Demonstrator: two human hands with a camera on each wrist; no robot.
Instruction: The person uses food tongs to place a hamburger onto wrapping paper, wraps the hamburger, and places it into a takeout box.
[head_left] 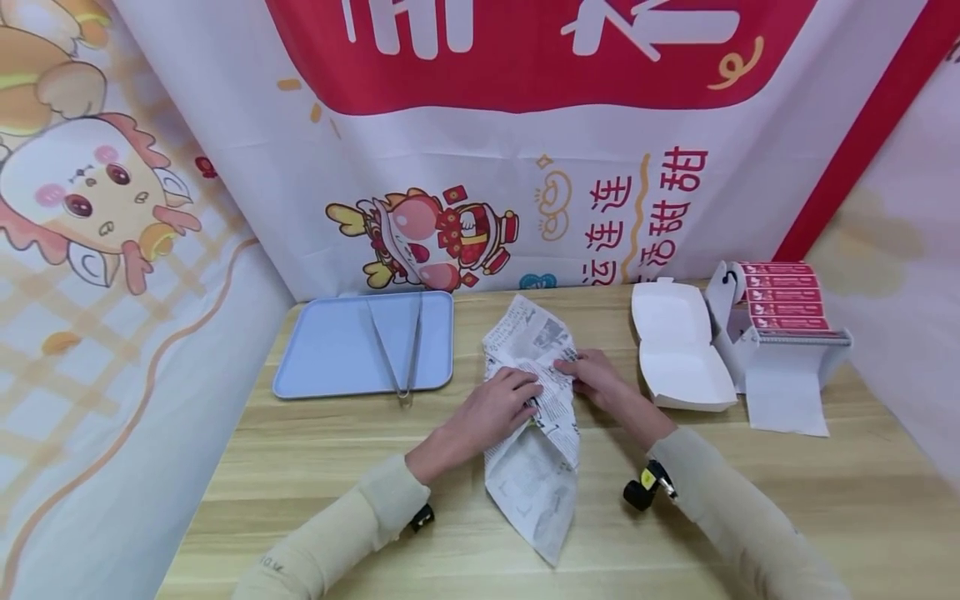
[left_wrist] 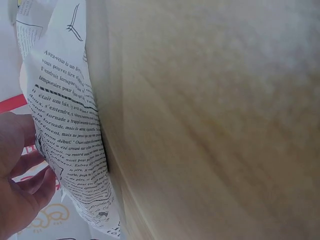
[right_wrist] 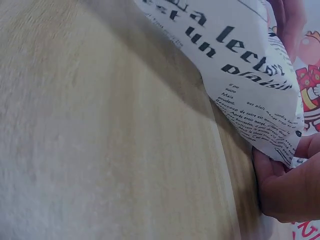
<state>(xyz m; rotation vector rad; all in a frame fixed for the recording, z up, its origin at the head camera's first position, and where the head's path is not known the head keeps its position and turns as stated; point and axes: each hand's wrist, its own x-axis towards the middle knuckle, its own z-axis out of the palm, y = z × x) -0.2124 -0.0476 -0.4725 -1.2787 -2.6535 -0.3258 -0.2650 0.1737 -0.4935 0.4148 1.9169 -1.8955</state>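
A sheet of newsprint-patterned wrapping paper (head_left: 534, 492) lies folded lengthwise on the table, its pointed ends toward the back and the front. My left hand (head_left: 497, 410) holds the folded middle from the left, fingers bent over the top layer. In the left wrist view, the curled fingers (left_wrist: 37, 187) of that hand sit against the printed side of the paper (left_wrist: 70, 120). On the far right edge, my right hand (head_left: 592, 377) pinches the paper. The right wrist view has its thumb and fingers (right_wrist: 287, 187) at a corner of the paper (right_wrist: 245, 75). Whatever lies inside the folds is hidden.
A blue tray (head_left: 330, 346) with metal tongs (head_left: 408, 367) across its front edge stands at the back left. At the back right are an open white takeaway box (head_left: 678, 342) and a dispenser (head_left: 832, 346) with a roll of red labels (head_left: 787, 296). A printed cloth hangs behind the table.
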